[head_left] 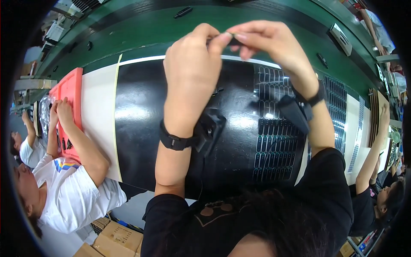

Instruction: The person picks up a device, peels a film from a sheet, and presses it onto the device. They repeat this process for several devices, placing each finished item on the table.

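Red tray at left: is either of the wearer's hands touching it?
No. Both hands, left and right, pinch a small dark part together, well apart from the red tray.

Glossy black mat (141, 120) reflecting light; beside it, matt red plastic tray (68, 92), matt green belt (141, 32) beyond, brown cardboard boxes (115, 237) below.
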`<action>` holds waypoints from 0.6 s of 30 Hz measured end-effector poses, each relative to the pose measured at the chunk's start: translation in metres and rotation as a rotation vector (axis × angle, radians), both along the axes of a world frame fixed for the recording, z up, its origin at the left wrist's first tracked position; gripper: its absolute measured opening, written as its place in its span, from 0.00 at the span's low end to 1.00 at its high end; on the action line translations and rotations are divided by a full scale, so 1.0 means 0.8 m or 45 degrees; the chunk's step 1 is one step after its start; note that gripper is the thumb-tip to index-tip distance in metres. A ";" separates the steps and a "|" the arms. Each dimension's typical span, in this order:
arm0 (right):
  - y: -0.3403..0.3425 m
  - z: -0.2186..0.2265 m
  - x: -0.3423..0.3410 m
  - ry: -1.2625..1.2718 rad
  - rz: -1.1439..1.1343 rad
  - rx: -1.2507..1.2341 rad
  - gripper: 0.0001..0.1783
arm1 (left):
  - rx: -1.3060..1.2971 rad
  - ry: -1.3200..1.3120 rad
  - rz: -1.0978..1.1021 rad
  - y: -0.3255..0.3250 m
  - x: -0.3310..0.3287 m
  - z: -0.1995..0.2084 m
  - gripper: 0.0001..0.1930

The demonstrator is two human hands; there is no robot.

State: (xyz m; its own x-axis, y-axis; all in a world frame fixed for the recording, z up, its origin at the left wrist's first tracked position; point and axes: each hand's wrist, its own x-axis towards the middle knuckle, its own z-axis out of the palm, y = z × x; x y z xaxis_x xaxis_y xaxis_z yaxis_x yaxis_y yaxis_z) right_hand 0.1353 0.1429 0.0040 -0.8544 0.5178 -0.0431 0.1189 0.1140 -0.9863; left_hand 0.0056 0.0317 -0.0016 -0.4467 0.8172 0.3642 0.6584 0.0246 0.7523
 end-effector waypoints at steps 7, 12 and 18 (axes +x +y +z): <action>0.110 -0.086 -0.040 -0.640 -0.313 0.834 0.27 | 0.068 -0.066 0.125 -0.020 -0.025 0.028 0.10; 0.125 -0.105 -0.060 -1.066 -0.034 1.319 0.26 | 0.052 -0.063 -0.111 -0.021 -0.020 0.033 0.10; 0.061 -0.048 -0.021 -0.146 -0.285 0.251 0.18 | 0.263 -0.676 -0.399 -0.031 -0.012 0.039 0.10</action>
State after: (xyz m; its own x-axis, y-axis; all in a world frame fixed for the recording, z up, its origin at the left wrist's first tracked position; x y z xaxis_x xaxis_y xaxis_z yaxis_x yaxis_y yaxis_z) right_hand 0.1187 0.1918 -0.0342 -0.7138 0.7003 -0.0126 0.2717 0.2603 -0.9265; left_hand -0.0036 0.0070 0.0299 -0.3608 0.8749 0.3231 0.1482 -0.2882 0.9460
